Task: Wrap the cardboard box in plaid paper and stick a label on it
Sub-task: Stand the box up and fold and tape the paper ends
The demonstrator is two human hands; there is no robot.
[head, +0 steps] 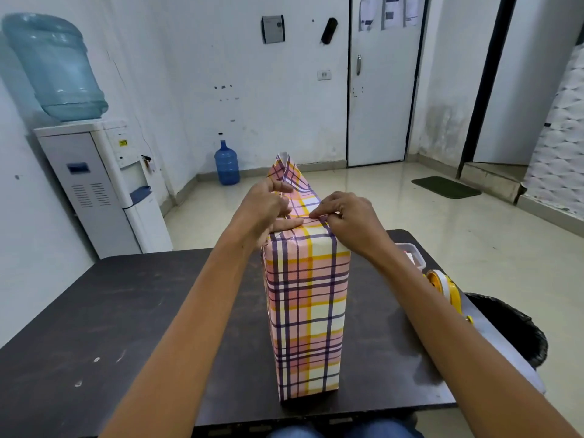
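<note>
- The cardboard box (pixel 308 327) stands on end near the middle of the desk (pixel 126 311). Its long axis is vertical and a narrow face points toward the person.
- Plaid paper (pixel 305 273) covers every visible face of the body. No label shows on these faces.
- The top end is not yet closed. A paper flap (pixel 288 173) rises past the far top edge, tilted away from the person.
- The left hand (pixel 268 213) rests on the left side of the top end. One digit lies straight along the near top edge and presses the paper down. Whether its other fingers pinch the raised flap cannot be told.
- The right hand (pixel 350 219) is on the right side of the top end. Its thumb and fingers pinch a fold of paper at the near right corner.
- Key relation: the open end lies directly between and just ahead of both hands, and the flap stands on the far side. Judgement: the next fold runs from far to near across the top, with both hands equally near.
- Judgement: wrapping is well advanced; closing the top, taping and labelling remain.
- A yellow tape dispenser (pixel 445 289) and a clear plastic container (pixel 410 256) lie at the right edge of the desk, nearer the right hand.
- A black bin (pixel 512 327) stands beside the desk on the right.
- A water dispenser (pixel 94 184) stands against the left wall.
</note>
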